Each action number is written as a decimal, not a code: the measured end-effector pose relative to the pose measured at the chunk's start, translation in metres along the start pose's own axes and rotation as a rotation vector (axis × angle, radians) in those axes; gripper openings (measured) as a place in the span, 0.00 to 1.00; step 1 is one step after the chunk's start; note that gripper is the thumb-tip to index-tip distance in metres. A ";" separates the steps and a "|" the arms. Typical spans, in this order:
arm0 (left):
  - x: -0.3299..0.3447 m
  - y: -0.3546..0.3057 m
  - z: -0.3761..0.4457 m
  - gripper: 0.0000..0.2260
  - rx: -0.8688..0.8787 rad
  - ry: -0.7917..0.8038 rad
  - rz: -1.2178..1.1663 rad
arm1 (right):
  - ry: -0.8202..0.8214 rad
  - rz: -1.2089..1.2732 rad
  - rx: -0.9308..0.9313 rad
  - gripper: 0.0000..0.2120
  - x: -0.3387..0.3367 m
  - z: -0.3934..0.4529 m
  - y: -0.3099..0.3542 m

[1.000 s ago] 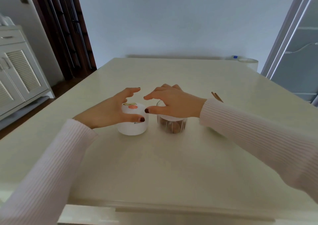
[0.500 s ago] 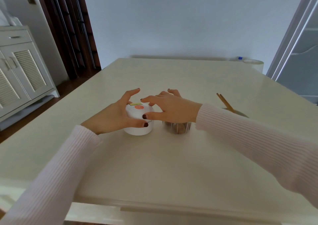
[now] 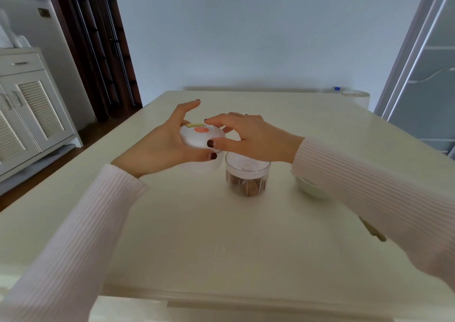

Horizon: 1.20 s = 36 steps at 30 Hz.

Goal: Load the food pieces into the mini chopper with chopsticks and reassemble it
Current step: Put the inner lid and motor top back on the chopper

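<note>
Head view: saw a white domed lid (image 3: 200,138) with an orange round button and a small yellow label on top, raised off the table (image 3: 221,248), just left of and slightly above the cup (image 3: 247,180). Held from both sides: left hand (image 3: 162,147) cupped under and around its left flank, thumb along the near edge, index finger lifted clear; right hand (image 3: 248,134) pinching its right edge between thumb and forefinger, the other fingers spread behind.

Cup: clear, ribbed, upright on the table, a white hub showing in its open mouth, brown food pieces (image 3: 247,186) packed in the lower half. Right hand and wrist passed directly over the cup's far rim, hiding part of it.

Right of the cup, a pale bowl (image 3: 309,187), mostly covered by the right sleeve (image 3: 369,193). Nearer the right table edge, chopsticks (image 3: 373,230) peeking out beneath that sleeve, blurred. White cabinet (image 3: 29,115) off to the left, beyond the table.

Lid tilted a little, button side facing up and toward the camera; cup's long axis vertical, mouth upward.
</note>
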<state>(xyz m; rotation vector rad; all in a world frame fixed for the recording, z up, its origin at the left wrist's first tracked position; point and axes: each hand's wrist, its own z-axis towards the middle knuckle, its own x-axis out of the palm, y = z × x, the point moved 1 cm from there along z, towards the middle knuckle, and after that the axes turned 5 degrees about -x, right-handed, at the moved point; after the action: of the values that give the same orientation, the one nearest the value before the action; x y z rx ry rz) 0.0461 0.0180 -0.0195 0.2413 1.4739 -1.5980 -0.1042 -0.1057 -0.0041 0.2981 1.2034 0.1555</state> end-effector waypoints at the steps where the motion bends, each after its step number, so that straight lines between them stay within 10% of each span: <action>1: 0.000 -0.006 0.002 0.46 0.012 0.000 -0.004 | -0.016 0.021 0.005 0.24 -0.005 -0.002 0.000; 36: 0.078 -0.019 0.019 0.47 0.044 0.165 -0.263 | 0.064 0.110 0.122 0.28 -0.022 -0.042 -0.056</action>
<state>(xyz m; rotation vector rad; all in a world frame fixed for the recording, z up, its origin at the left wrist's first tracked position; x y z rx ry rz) -0.0033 -0.0390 -0.0542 0.2152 1.6514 -1.8590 -0.1538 -0.1585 -0.0155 0.4695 1.2631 0.1884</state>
